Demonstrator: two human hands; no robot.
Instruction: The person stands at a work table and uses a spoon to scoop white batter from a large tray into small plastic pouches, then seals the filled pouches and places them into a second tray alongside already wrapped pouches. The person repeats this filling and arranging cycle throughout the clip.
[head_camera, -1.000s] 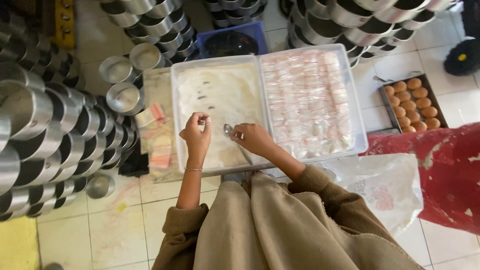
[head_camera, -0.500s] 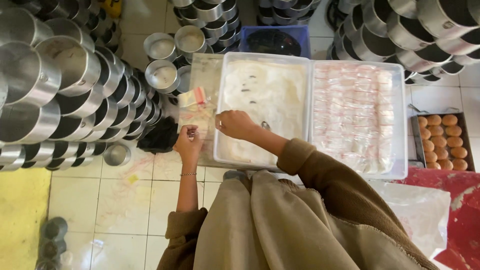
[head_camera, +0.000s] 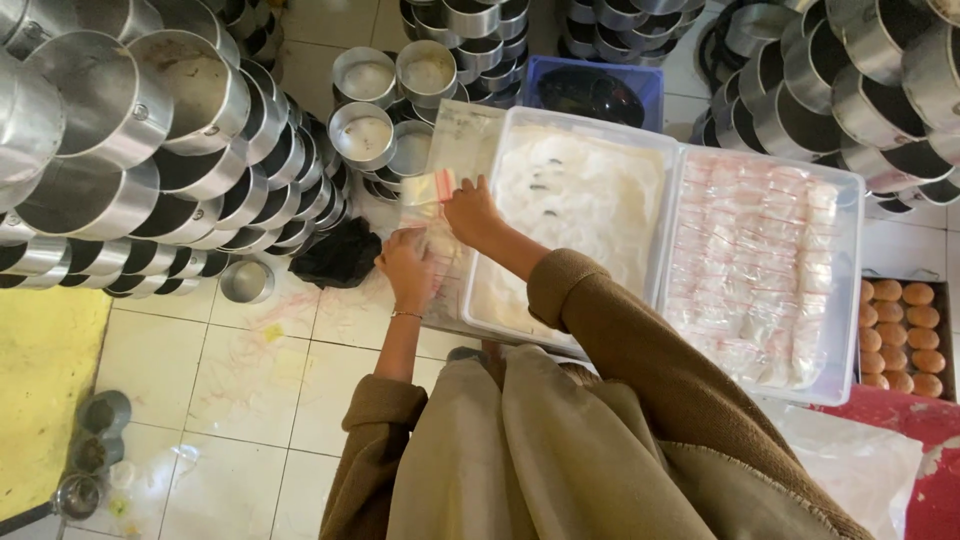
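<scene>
Right hand (head_camera: 470, 212) fingers pinched closed on a small clear plastic packet with pinkish content (head_camera: 432, 187), held just past the left edge of the white rectangular plastic tray with pale floury lining (head_camera: 575, 200); wrist crosses that tray's near left corner. Left hand (head_camera: 410, 268) lies palm down, fingers spread flat, on a stack of thin clear plastic bags (head_camera: 440, 250) spread on the white tiled floor (head_camera: 250, 370) beside the tray's left edge; it presses rather than clasps, not closed around anything. Thin bracelet on the left wrist. Both sleeves olive-brown. Packet sits above the bag stack, between the two hands, touching only the right fingers. To the right, touching the first tray, a second clear plastic tray filled with rows of sealed pinkish packets (head_camera: 760, 260). At the far right edge of the floor, a dark baking pan of round brown buns (head_camera: 905, 335). Crumpled black plastic bag (head_camera: 345, 255) just left of the left hand. Stacks of round aluminium cake tins (head_camera: 150, 150) fill the far left; more stand beyond the trays.
</scene>
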